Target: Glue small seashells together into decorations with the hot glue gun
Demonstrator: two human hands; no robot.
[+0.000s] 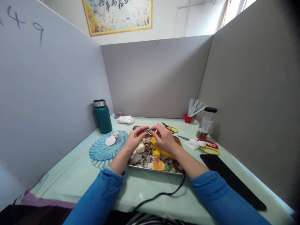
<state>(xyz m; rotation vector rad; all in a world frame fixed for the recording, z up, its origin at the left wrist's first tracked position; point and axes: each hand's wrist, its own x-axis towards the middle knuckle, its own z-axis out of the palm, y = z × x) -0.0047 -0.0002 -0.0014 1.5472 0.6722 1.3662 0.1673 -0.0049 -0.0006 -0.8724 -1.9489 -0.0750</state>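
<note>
My left hand and my right hand meet over the far part of a metal tray. Between their fingertips is a small greenish shell, pinched from both sides; a pale bit beside it is too small to make out. Beneath the hands, the tray is heaped with shells of several kinds, grey, white, orange and green. A yellow glue gun lies on them, partly hidden by my right hand and wrist.
Left stand a blue scalloped plate with white shells and a green bottle. Right are red-and-yellow scissors, tissue, a jar, a red cup of glue sticks and a black slab. A black cord crosses the front.
</note>
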